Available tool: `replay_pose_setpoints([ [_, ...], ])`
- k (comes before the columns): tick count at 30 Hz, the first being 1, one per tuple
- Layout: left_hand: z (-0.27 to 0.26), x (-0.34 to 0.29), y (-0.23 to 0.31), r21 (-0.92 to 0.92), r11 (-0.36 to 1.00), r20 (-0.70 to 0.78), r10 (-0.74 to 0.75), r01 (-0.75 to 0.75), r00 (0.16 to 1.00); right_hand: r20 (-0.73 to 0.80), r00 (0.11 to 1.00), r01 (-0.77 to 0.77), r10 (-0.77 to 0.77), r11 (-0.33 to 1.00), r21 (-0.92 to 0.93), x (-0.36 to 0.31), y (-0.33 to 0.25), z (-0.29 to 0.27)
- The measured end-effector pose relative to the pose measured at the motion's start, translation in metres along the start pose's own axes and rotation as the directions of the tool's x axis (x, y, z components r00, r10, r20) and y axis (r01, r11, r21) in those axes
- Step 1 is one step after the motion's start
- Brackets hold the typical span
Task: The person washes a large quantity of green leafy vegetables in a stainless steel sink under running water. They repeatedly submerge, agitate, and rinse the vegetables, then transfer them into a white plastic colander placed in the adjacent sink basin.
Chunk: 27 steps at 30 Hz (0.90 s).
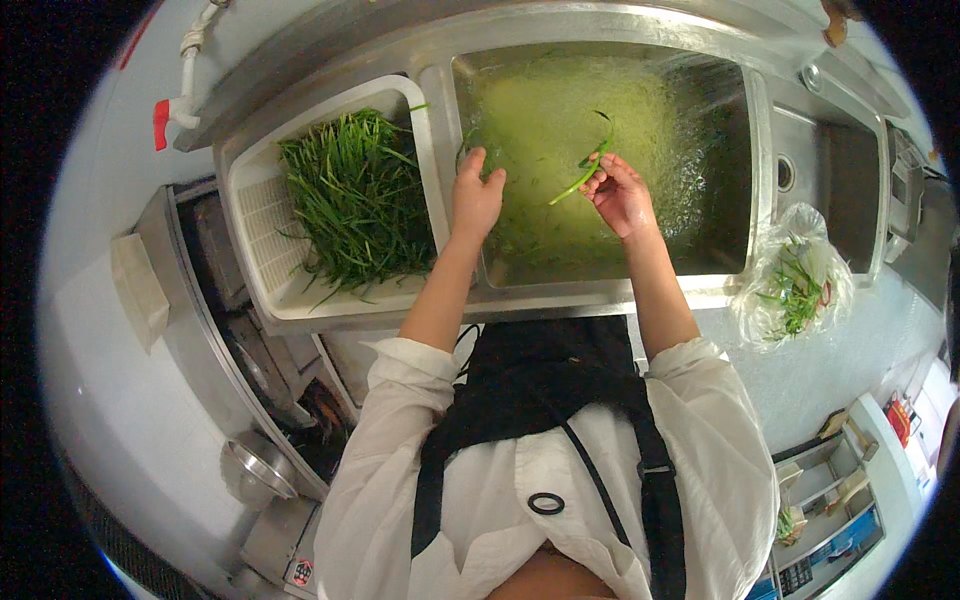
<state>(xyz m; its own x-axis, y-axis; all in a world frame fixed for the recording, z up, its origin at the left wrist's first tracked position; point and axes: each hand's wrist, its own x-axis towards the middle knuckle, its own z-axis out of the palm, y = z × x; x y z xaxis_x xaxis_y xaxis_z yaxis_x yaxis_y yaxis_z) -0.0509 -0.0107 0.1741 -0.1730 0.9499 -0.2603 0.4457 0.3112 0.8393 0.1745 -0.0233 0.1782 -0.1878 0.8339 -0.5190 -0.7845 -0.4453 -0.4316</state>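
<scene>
Over a steel sink basin (pixel 462 80) full of cloudy greenish water, my right hand (pixel 622 195) pinches one long green vegetable stalk (pixel 572 186) between thumb and fingers. The stalk slants, its curved leaf tip pointing up and away. My left hand (pixel 478 198) is above the basin's left edge, thumb apart from the fingers. A few thin green strands show just beyond its fingertips; whether it touches them is unclear. Left of it stands a white plastic basket (pixel 262 200) heaped with long green leaves (pixel 360 195).
Right of the water is a smaller steel basin (pixel 820 185) with a drain. A clear plastic bag (pixel 795 280) holding green scraps hangs at the sink's front edge. A pipe with a red valve handle (pixel 161 124) is at far left. A metal bowl (pixel 260 465) is at lower left.
</scene>
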Motion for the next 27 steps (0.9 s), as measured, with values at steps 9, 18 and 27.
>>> replay_pose_setpoints([
  [9, 0.037, -0.031, 0.029, -0.192, 0.781, 0.675, -0.334, 0.594, 0.658, 0.125, 0.992, -0.030, 0.020, 0.996, 0.081, -0.026, 0.000, -0.005],
  [18, 0.059, -0.041, 0.035, -0.605, 0.463, 0.673, -0.139, 0.648, 0.727, 0.047, 0.980, -0.173, 0.196, 0.939, -0.295, -0.052, 0.011, -0.031],
  [27, 0.027, -0.059, 0.027, -0.607, 0.631, 0.470, -0.204, 0.483, 0.859, 0.106, 0.955, -0.063, 0.278, 0.536, -0.842, -0.031, 0.043, -0.020],
])
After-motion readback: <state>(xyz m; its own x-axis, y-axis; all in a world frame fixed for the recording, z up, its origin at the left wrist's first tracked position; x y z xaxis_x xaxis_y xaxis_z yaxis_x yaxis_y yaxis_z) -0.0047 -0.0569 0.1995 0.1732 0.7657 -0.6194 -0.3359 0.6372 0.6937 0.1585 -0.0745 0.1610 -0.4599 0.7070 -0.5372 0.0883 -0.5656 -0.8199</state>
